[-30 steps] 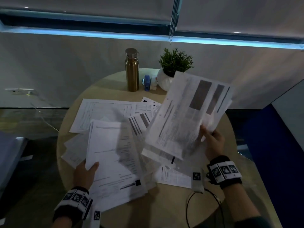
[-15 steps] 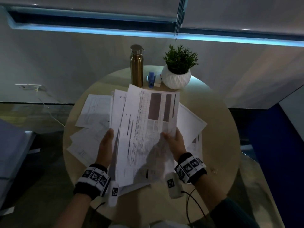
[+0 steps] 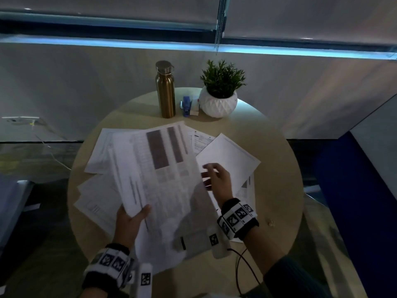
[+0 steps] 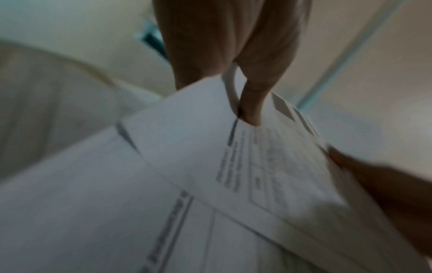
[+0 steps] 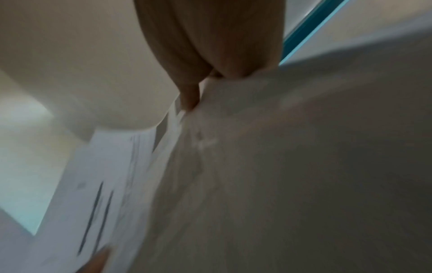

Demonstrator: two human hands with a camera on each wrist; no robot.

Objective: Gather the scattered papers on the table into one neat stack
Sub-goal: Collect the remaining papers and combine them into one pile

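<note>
The left hand (image 3: 129,224) pinches a sheaf of papers (image 3: 163,186) near its lower-left edge, thumb on top and fingers beneath; the left wrist view confirms the thumb (image 4: 251,103) pressing on the printed top sheet. The sheaf is raised above the round table (image 3: 279,190) near its centre and tilted, its far end pointing toward 12 o'clock.

The right hand (image 3: 217,181) sits just beside the sheaf's right edge at 3 o'clock, fingers spread and loosely bent. The head view shows nothing gripped in it; the right wrist view is blurred, so contact with the paper edge cannot be determined.

Loose sheets remain flat on the table: a white sheet (image 3: 229,155) at 2 o'clock under the right hand, a printed sheet (image 3: 199,139) at 1 o'clock, and several overlapping sheets (image 3: 96,190) at 9 to 10 o'clock.

At 12 o'clock, on the far rim, stand a gold bottle (image 3: 165,91), a small blue object (image 3: 186,105) and a potted plant (image 3: 219,97).
</note>
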